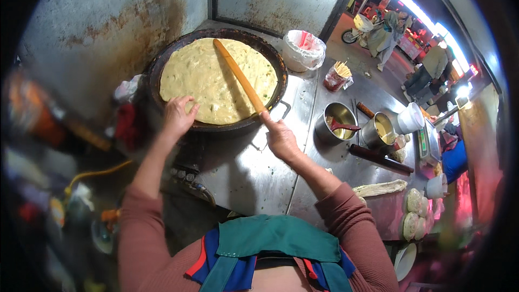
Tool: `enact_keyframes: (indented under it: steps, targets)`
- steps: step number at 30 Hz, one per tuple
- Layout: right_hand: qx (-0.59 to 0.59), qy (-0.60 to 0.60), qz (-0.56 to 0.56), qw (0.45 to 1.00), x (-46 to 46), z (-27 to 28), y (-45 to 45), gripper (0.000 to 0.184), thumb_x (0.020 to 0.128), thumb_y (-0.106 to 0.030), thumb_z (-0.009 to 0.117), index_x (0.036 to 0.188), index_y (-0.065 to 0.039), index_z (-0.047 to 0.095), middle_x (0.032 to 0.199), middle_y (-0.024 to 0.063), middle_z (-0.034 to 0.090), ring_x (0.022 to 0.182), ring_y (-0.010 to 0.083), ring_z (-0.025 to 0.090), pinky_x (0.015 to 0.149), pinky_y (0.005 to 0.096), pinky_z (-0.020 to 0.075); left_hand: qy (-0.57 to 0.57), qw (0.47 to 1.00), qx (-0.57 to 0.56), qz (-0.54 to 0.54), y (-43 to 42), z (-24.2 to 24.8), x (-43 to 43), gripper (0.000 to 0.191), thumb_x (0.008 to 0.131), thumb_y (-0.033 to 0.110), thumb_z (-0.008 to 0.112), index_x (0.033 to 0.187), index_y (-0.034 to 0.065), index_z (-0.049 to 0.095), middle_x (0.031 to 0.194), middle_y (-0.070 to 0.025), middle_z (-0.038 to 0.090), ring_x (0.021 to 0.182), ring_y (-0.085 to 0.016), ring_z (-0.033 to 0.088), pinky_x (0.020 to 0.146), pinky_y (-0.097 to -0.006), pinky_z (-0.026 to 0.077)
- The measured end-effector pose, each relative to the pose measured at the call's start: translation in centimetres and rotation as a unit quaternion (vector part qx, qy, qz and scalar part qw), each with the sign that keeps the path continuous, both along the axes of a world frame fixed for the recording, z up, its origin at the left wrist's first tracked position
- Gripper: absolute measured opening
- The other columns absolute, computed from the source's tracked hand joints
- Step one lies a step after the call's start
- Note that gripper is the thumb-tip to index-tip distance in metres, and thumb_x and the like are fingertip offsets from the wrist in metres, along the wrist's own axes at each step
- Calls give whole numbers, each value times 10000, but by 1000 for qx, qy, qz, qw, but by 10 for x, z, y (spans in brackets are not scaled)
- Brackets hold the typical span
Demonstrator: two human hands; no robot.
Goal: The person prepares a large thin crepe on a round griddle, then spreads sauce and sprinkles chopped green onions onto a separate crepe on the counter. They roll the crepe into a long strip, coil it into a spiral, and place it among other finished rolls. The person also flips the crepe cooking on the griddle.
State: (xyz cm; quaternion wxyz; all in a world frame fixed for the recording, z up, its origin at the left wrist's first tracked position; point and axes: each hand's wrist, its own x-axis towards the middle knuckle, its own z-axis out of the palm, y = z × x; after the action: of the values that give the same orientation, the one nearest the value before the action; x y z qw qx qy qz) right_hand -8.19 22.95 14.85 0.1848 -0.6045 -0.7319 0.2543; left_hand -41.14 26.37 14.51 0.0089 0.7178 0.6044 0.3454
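Note:
A large round flatbread (190,77), pale and flecked with green, covers most of a dark, crusted griddle pan (282,65). My right hand (282,138) grips one end of a long wooden stick (239,75). From that hand the stick slants over the bread, its far tip near the back edge. At the front left of the pan, my left hand (180,115) has its thumb and fingers spread at the bread's edge. Whether its fingertips press the dough is hard to tell.
Right of the pan, a metal counter (267,178) holds a bag-lined tub (303,50), skewers (342,69), a pot with a brush (335,123), a second pot (379,132), a dark rolling pin (381,160) and dough pieces (414,211). A stained metal wall (134,20) stands behind. People are outside.

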Motion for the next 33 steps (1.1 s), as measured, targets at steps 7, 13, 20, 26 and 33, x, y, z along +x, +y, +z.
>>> enact_keyframes:
  steps: [7, 13, 20, 26, 33]
  targets:
    - [133, -213, 38, 967, 105, 188, -55, 527, 848, -109, 754, 1351, -205, 630, 879, 158, 626, 843, 314, 630, 767, 441, 470, 125, 981, -151, -4, 73, -23, -64, 435, 828, 375, 765, 1118, 54, 725, 1172, -163, 688, 1145, -326, 623, 1101, -527, 371]
    - [95, -360, 28, 928, 104, 261, -123, 660, 805, -22, 734, 1409, -227, 565, 793, 157, 562, 733, 368, 599, 693, 466, 447, 168, 965, -201, 12, 95, -15, -63, 343, 883, 393, 663, 1000, 75, 707, 1111, -171, 674, 1185, -329, 587, 1153, -626, 206]
    - [141, -297, 87, 940, 95, 216, -20, 578, 818, -14, 719, 1367, -152, 601, 806, 246, 583, 705, 404, 583, 672, 441, 456, 177, 965, -191, 5, 78, -19, -19, 371, 919, 371, 598, 814, 39, 725, 940, -200, 712, 947, -370, 667, 1043, -591, 350]
    - [65, 34, 94, 993, 78, 75, 42, 485, 865, -26, 672, 1343, -90, 619, 1245, 214, 660, 1125, 213, 677, 935, 329, 515, 34, 984, -167, -52, 46, -9, 70, 418, 915, 422, 635, 1076, 48, 731, 1057, -196, 720, 1015, -342, 677, 1005, -490, 411]
    - [81, -21, 8, 996, 129, 137, -40, 588, 825, -41, 732, 1385, -172, 612, 949, 70, 714, 852, 106, 636, 795, 284, 500, -151, 962, -146, -175, -41, 39, 69, 315, 888, 241, 714, 1101, 9, 724, 1075, -198, 723, 1020, -322, 698, 928, -401, 512]
